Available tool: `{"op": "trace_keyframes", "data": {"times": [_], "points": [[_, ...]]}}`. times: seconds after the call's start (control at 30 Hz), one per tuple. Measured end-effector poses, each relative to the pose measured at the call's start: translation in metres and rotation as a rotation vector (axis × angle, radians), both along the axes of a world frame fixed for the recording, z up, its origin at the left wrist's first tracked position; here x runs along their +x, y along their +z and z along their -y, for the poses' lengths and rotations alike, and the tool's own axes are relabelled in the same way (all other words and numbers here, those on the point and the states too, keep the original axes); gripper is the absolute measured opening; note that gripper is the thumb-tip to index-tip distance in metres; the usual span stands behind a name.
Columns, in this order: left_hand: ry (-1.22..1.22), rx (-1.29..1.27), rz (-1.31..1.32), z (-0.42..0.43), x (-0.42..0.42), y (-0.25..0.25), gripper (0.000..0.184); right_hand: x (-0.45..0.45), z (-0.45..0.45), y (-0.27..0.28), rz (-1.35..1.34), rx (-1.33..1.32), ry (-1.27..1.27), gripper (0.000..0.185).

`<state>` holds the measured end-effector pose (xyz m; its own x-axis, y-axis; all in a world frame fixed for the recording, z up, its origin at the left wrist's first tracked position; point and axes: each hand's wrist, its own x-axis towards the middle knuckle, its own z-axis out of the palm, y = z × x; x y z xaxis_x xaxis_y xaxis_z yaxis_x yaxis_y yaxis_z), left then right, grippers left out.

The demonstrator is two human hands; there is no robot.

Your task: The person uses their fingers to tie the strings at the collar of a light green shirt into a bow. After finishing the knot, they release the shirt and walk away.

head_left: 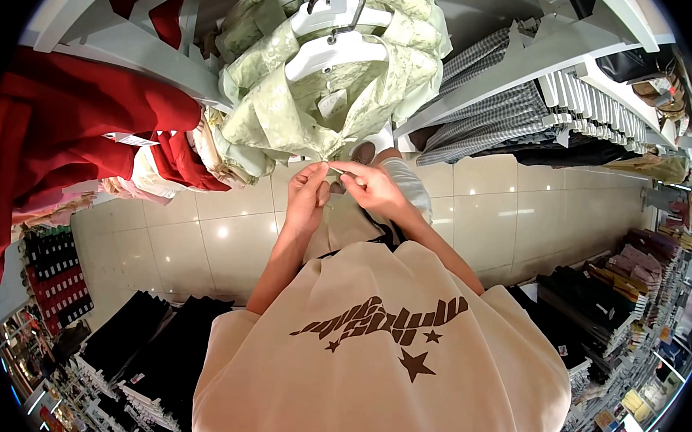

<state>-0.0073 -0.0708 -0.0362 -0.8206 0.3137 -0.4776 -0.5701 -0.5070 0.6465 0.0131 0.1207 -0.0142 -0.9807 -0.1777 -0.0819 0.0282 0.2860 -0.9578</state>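
A light green patterned garment (261,120) hangs from a white hanger (336,55), with a white tag (331,104) inside its neckline. Its front edges come together low down in a small gathered knot or tie (326,153). My left hand (309,195) pinches the tie at its left, fingertips closed. Close beside it, my right hand (370,187) holds a thin end of the tie between thumb and finger. The fingertips of both hands nearly meet just under the knot.
Red garments (90,121) hang at the left, checked grey ones (486,122) on hangers at the right. Black clothes (171,356) lie at the lower left, folded stacks (594,302) at the lower right. Pale floor tiles (226,232) run between the racks.
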Motion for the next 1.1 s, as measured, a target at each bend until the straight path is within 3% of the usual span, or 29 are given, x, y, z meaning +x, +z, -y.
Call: {"op": "trace_keyframes", "data": {"times": [0.8, 1.1], "points": [[0.086, -0.178, -0.048, 0.014, 0.006, -0.001, 0.017, -0.004, 0.01, 0.01, 0.029, -0.023, 0.02, 0.029], [0.012, -0.278, -0.104, 0.018, 0.006, 0.005, 0.011, -0.007, 0.013, 0.002, -0.033, 0.021, -0.04, 0.015]]}}
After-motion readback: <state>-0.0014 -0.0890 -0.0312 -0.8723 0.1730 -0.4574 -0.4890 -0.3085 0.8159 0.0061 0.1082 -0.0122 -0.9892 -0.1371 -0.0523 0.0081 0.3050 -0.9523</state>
